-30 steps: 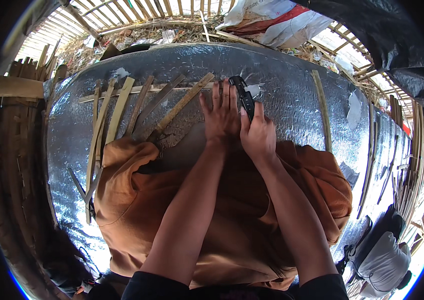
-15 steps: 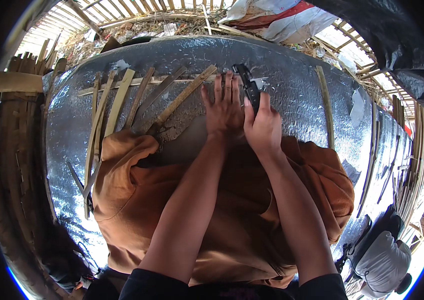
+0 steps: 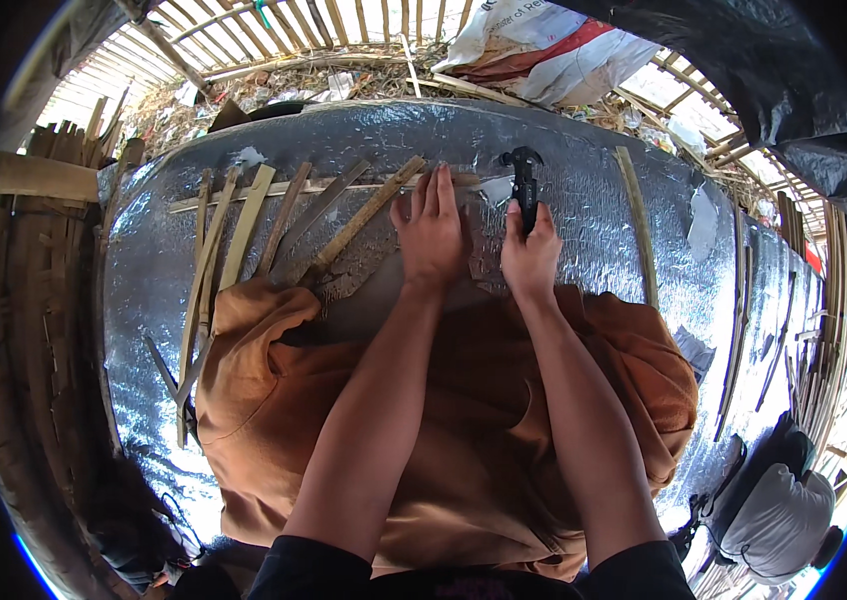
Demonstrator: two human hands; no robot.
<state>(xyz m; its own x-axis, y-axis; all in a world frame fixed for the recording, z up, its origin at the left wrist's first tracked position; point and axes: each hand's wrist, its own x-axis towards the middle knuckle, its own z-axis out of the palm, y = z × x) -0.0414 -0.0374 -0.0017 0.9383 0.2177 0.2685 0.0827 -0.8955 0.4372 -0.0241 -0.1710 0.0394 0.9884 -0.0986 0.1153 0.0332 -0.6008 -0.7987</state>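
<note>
My right hand [image 3: 532, 258] is closed round the black handle of a claw hammer [image 3: 525, 188], whose dark head points away from me above the silvery foil sheet [image 3: 584, 200]. To its left, my left hand [image 3: 434, 240] reaches out with the fingers stretched and the palm down. Its fingertips rest by a long thin wooden strip [image 3: 334, 186] that lies crosswise on the foil. Just left of those fingers, a thicker bamboo stick [image 3: 369, 215] slants across the strip. What lies beneath the left palm is hidden.
Several bamboo slats [image 3: 247, 225] lie on the foil at left, and a single slat [image 3: 638, 225] lies at right. A brown cloth [image 3: 294, 420] covers the near side under my forearms. Stacked bamboo [image 3: 34, 350] stands far left; a grey bundle [image 3: 784, 520] sits lower right.
The hammer has swung from leaning left beside my left fingers to nearly straight ahead, farther right. My left hand has shifted slightly left, its fingers closer together. The whole view has tilted a little.
</note>
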